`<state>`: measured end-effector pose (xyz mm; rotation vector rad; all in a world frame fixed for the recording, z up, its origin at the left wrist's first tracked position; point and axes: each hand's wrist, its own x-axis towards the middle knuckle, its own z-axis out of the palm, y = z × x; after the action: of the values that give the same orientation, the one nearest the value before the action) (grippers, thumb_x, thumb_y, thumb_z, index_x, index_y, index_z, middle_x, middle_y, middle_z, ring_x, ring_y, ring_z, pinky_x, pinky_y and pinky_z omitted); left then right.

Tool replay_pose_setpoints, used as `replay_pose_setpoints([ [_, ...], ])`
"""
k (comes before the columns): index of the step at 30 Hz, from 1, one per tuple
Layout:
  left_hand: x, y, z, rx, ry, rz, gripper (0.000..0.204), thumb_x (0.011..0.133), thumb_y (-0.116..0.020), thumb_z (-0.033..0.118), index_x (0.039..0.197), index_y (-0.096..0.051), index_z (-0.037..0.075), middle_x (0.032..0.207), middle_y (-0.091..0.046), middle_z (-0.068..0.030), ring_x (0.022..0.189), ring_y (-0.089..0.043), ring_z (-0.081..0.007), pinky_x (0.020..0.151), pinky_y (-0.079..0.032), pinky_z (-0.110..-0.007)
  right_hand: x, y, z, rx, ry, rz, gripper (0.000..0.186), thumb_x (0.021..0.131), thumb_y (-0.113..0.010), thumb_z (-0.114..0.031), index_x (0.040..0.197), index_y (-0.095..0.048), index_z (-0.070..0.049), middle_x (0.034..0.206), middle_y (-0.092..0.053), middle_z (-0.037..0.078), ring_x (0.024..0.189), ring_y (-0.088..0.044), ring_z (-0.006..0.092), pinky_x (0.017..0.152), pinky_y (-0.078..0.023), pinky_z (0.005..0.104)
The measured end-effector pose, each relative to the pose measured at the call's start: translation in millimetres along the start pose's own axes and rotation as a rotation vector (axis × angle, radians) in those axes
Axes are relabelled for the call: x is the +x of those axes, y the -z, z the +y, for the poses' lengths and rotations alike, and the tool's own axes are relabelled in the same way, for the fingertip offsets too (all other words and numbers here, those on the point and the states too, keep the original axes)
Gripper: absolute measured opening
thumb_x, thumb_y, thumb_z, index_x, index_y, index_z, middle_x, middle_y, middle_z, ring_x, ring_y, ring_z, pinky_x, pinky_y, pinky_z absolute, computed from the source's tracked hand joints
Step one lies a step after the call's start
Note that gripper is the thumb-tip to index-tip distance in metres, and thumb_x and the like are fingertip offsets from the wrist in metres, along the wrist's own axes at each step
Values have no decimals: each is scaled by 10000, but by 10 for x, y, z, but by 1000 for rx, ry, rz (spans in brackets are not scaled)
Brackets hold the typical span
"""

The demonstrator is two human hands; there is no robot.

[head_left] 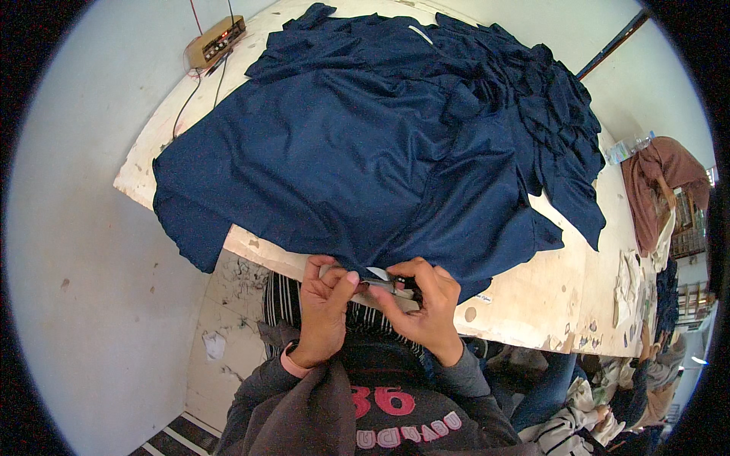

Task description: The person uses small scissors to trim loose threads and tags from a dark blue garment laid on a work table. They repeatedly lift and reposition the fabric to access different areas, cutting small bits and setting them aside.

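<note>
A large navy blue garment (327, 159) lies spread and wrinkled over the table, its near edge reaching the table's front side. My left hand (325, 300) is closed, thumb against fingers, pinching that near edge of the cloth. Close beside it, my right hand (427, 304) is curled around a small tool with shiny metal blades and a dark part, which looks like thread snips (389, 286). The blades point toward my left fingertips, at the cloth edge. A small white piece (377, 273) shows between the hands; its kind is unclear.
The pale, stained tabletop (525, 304) extends to the right. More bunched navy cloth (563, 129) lies at the far right. A tan electrical box (217, 42) with wires sits far left. A plastic bottle (630, 147) and brown cloth (661, 182) are at right, near other people.
</note>
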<state>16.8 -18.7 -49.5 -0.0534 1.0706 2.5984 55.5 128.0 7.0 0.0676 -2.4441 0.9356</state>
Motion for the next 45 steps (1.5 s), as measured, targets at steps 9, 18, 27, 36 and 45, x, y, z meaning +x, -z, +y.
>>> replay_pose_setpoints([
  [9, 354, 201, 761, 91, -337, 268, 189, 986, -633, 145, 1114, -495, 128, 922, -578, 26, 718, -565, -62, 728, -558, -248, -28, 363, 384, -621, -62, 270, 436, 583, -676, -13, 1008, -685, -112, 1017, -671, 82, 779, -650, 298, 641, -484, 367],
  [18, 1283, 707, 1660, 452, -515, 323, 395, 990, -639, 166, 1369, -610, 56, 1214, -686, -52, 1042, -624, -95, 965, -463, -272, -109, 616, 143, 416, -565, -84, 154, 808, -763, 59, 944, -693, 36, 856, -724, 70, 776, -671, 86, 694, -485, 178],
  [27, 1514, 1109, 1251, 1410, -599, 237, 365, 939, -701, 244, 1261, -696, 71, 1199, -658, -130, 1138, -623, -248, 1019, -441, -331, -82, 96, 703, 85, -571, -91, 137, 873, -751, -54, 956, -672, 22, 810, -712, 49, 742, -621, 74, 694, -472, 229],
  [36, 1523, 1104, 1102, 1951, -892, 506, 437, 926, -698, 395, 1246, -683, 99, 1276, -567, -157, 1219, -542, -342, 1050, -405, -432, -54, 23, 659, 17, -596, -55, 138, 869, -762, -97, 945, -690, -7, 785, -724, 69, 719, -643, 75, 659, -458, 228],
  [45, 1528, 1150, 1194, 1723, -695, 260, 293, 963, -650, 272, 1105, -679, 17, 1187, -622, -140, 1114, -581, -336, 983, -439, -409, -94, 19, 627, -58, -514, -45, 167, 851, -782, -123, 957, -698, -26, 750, -701, 73, 697, -620, 72, 646, -459, 237],
])
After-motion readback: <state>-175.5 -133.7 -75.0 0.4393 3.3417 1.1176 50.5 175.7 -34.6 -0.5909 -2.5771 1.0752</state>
